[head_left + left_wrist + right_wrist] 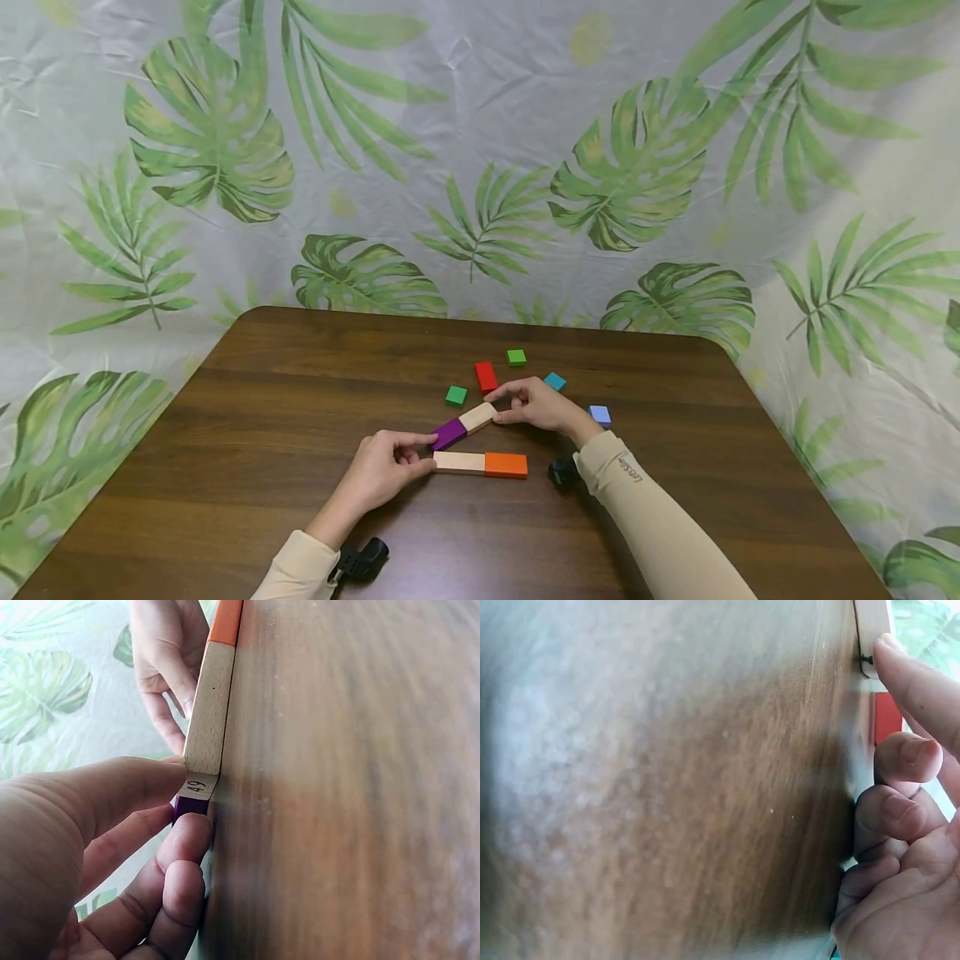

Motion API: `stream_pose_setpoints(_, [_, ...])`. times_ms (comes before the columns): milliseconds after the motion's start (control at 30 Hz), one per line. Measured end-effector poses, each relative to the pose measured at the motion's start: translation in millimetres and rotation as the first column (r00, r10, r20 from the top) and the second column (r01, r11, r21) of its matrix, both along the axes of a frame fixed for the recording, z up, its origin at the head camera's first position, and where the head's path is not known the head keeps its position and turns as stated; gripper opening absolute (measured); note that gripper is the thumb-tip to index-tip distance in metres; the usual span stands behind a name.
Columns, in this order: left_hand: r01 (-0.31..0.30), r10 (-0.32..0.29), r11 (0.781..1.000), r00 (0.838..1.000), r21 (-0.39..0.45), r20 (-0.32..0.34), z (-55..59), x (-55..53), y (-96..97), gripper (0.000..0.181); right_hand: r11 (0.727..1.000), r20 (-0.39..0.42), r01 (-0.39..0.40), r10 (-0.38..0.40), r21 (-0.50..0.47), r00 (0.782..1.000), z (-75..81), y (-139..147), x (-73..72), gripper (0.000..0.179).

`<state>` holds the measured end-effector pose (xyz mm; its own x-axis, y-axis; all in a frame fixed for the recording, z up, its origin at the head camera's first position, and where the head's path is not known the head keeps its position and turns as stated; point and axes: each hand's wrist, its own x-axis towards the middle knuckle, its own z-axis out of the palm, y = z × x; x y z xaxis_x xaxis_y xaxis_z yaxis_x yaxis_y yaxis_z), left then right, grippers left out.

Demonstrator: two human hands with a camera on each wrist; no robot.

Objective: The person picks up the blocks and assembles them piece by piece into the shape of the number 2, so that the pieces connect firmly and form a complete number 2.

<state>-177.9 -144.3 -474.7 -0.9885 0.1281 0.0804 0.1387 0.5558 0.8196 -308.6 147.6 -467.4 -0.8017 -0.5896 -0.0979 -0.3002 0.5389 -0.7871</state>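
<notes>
Two short rows of flat wooden blocks meet in a narrow V at the left. In the rear row are a purple block (449,434) and a plain wooden block (477,417); in front, another plain block (460,463) adjoins an orange block (506,466). My left hand (382,468) has its index fingertip at the purple block and its thumb at the front plain block's left end, numbered 49 in the left wrist view. With thumb and index finger, my right hand (542,407) holds the rear plain block's far end; its other fingers curl in.
Behind the rows lie a red block (486,377), a dark green square (456,396) and a light green square (516,357). A teal square (555,382) and a light blue square (599,416) sit beyond my right hand. A leaf-patterned cloth (480,167) hangs behind the table (300,375).
</notes>
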Motion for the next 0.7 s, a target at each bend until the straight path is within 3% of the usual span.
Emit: stream_pose_setpoints(700, [-0.004,0.004,1.000,1.000,-0.003,0.009,-1.0,-1.4,0.0,0.029,1.000,-0.014,0.026,-0.025,0.007,1.000,0.4,-1.7,3.9,0.034])
